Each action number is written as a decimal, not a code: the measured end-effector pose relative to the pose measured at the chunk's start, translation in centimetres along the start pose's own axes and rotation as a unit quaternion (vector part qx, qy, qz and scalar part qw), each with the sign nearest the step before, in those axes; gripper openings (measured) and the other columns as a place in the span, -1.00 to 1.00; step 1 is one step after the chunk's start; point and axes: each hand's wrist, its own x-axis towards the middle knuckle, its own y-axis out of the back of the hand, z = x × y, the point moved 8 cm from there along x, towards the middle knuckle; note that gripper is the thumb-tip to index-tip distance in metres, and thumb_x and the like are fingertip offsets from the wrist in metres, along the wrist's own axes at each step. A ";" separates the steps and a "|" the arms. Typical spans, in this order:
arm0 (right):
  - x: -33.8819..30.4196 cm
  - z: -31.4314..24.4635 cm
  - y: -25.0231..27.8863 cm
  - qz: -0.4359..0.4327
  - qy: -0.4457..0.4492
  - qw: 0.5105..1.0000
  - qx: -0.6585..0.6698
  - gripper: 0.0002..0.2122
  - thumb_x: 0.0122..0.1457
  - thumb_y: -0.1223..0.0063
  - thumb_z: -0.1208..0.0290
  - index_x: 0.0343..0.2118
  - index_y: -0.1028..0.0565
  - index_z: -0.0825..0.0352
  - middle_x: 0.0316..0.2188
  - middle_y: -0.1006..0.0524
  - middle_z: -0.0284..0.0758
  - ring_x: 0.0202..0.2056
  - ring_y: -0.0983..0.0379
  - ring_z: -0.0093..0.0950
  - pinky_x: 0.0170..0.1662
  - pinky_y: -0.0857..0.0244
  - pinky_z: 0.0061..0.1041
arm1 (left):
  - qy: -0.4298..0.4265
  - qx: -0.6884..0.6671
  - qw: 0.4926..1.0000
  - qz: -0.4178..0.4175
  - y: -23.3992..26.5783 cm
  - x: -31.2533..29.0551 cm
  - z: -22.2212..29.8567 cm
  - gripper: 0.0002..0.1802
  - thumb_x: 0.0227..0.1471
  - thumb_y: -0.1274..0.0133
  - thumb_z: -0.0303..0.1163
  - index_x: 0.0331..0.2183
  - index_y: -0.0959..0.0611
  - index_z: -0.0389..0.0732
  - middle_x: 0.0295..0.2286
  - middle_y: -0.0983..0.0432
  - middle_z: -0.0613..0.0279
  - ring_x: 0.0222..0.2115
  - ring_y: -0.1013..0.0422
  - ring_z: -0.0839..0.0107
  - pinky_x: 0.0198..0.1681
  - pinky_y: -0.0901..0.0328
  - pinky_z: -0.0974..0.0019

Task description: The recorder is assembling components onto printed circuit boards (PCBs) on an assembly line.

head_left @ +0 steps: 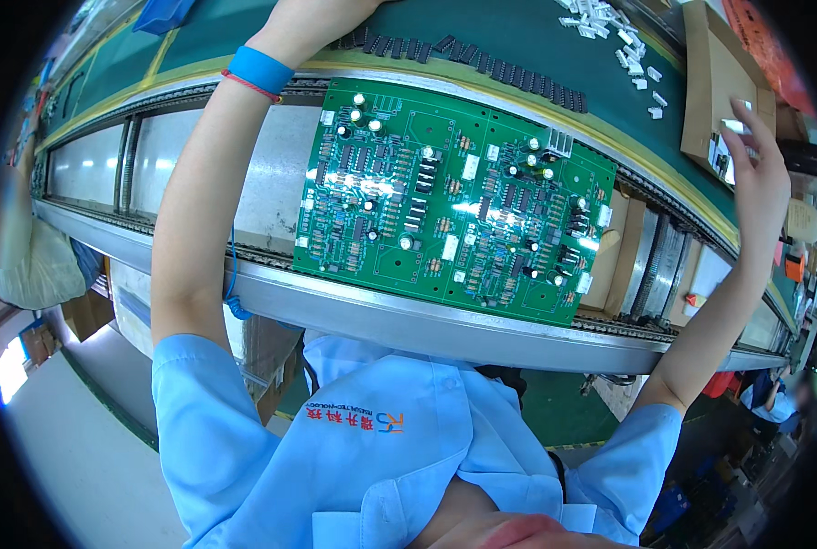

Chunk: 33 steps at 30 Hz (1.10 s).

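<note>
My left hand (pixel 322 13) reaches past the far rail at the top edge; its fingers are cut off. A blue wrist strap (pixel 260 69) and a thin red string circle that wrist. Beyond the rail, near this hand, lies a row of black chips (pixel 509 73). My right hand (pixel 760 163) is at the cardboard box (pixel 698 87) on the far right, fingers apart, with a small white part (pixel 733 126) by the fingertips. Between my forearms a green circuit board (pixel 440 197), populated with resistors, chips, capacitors and white connectors, rests across the rails; neither hand touches it.
A metal conveyor rail (pixel 408 306) with chains runs across in front of me. Loose white connectors (pixel 601 23) are scattered on the green bench beyond. A blue bin (pixel 161 14) stands at the upper left. A coiled blue cord (pixel 236 308) hangs by my left elbow.
</note>
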 end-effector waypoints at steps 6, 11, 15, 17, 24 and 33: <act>-0.5 8.3 -3.4 -0.117 -0.050 0.990 -0.056 -0.67 0.20 -0.10 0.37 0.05 -0.54 0.11 -0.12 -0.59 -0.16 -0.16 -0.52 -0.35 -0.06 -0.34 -0.36 | 0.071 0.017 0.997 -0.031 0.0 -0.2 -1.4 -0.78 -0.04 -0.25 -0.38 -0.43 -0.59 -0.33 -0.50 -0.54 -0.04 -0.41 -0.48 0.02 -0.32 -0.37 0.10; 0.3 10.0 -3.9 -0.098 -0.063 0.991 -0.062 -0.68 0.17 -0.11 0.39 0.01 -0.55 0.17 -0.14 -0.59 -0.18 -0.18 -0.54 -0.27 -0.07 -0.37 -0.34 | 0.071 0.000 0.997 0.027 2.1 0.0 -0.9 -0.81 -0.01 -0.24 -0.40 -0.42 -0.62 -0.34 -0.52 -0.56 -0.01 -0.48 -0.50 0.17 -0.39 -0.37 0.22; 0.5 11.0 -3.8 -0.071 -0.075 0.989 -0.110 -0.66 0.18 -0.12 0.36 0.03 -0.52 0.23 -0.17 -0.61 -0.22 -0.18 -0.56 -0.35 -0.08 -0.36 -0.39 | 0.099 -0.086 0.991 0.012 3.3 -0.8 0.5 -0.82 0.03 -0.19 -0.47 -0.30 -0.68 -0.36 -0.50 -0.60 0.06 -0.51 -0.50 0.39 -0.42 -0.37 0.34; 0.7 12.3 -4.3 -0.091 -0.088 0.986 -0.112 -0.66 0.18 -0.10 0.29 0.03 -0.53 0.18 -0.13 -0.59 -0.18 -0.13 -0.56 -0.26 -0.05 -0.38 -0.34 | 0.097 -0.090 0.991 0.000 3.9 -1.9 1.2 -0.82 0.04 -0.18 -0.48 -0.28 -0.68 -0.37 -0.50 -0.60 0.08 -0.52 -0.49 0.43 -0.42 -0.36 0.36; 1.2 12.6 -2.2 0.070 0.009 0.994 -0.088 -0.66 0.29 -0.05 0.30 0.11 -0.47 0.23 0.01 -0.50 -0.21 -0.01 -0.51 -0.39 0.02 -0.36 -0.38 | 0.156 -0.145 0.977 -0.018 5.6 -7.2 1.6 -0.85 0.05 -0.17 -0.47 -0.29 -0.68 -0.32 -0.47 -0.57 0.18 -0.49 -0.44 0.46 -0.36 -0.29 0.36; 0.6 5.3 -1.7 -0.038 -0.053 0.841 0.536 -0.51 0.35 0.03 0.29 0.28 -0.23 0.33 0.24 -0.29 -0.16 0.13 -0.43 -0.35 0.03 -0.40 -0.63 | -0.008 -0.119 0.989 -0.091 3.7 -8.6 2.9 -0.79 0.07 -0.20 -0.45 -0.20 -0.69 -0.23 -0.41 -0.59 0.28 -0.41 -0.46 0.51 -0.27 -0.39 0.40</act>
